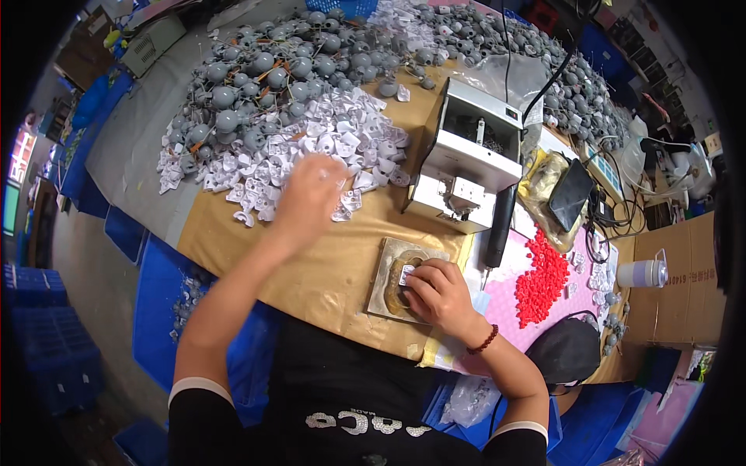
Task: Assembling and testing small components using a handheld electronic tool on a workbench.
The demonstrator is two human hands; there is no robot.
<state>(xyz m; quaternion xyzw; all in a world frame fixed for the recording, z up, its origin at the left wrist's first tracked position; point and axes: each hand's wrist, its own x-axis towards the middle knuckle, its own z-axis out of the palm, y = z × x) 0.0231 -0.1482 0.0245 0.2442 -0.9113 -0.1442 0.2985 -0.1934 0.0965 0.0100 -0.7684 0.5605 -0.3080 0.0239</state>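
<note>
My left hand [315, 196] is at the near edge of a heap of small white plastic parts [350, 124]. Its fingers are smeared by motion, so what they hold, if anything, cannot be made out. On the brown table covering lies a square metal plate [378, 289] with a rounded, brownish holder on it. A single white plastic part [406, 273] sits in that holder. My right hand [441, 293], with a beaded bracelet at the wrist, has its fingers bent and closed at this part, partly covering the holder.
Behind the white heap spreads a big pile of grey round parts with wires [264, 74]. A white box-shaped machine [466, 167] stands beyond the plate, with a black-handled tool [502, 229] beside it. Red pieces [542, 279], a black cap [566, 349] and a cup [643, 273] are on the right.
</note>
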